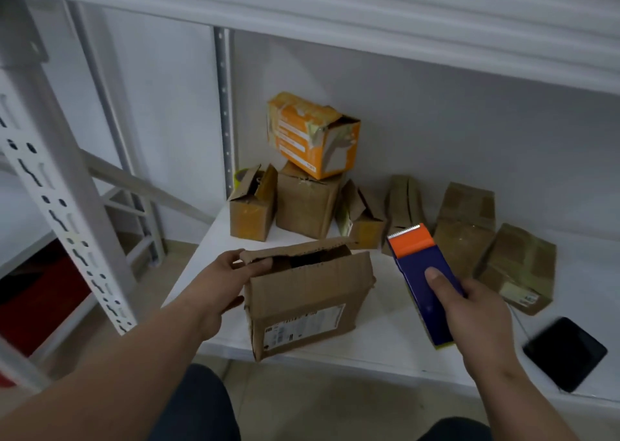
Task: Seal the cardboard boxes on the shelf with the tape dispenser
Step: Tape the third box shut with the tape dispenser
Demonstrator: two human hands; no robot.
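Observation:
A brown cardboard box (pixel 308 303) with a shipping label stands at the front edge of the white shelf (pixel 385 343), its top flaps partly open. My left hand (pixel 219 281) grips the box's upper left corner, thumb on the side and fingers over the flap. My right hand (pixel 476 320) holds a blue tape dispenser (pixel 424 279) with an orange head and a serrated blade, raised just right of the box, thumb on top.
Several more cardboard boxes sit behind: an orange box (pixel 312 135) stacked on a brown one (pixel 307 202), small open boxes (pixel 253 205), taped boxes (pixel 518 269) at right. A black phone (pixel 565 353) lies at the shelf's front right. A perforated white upright (pixel 63 205) stands at left.

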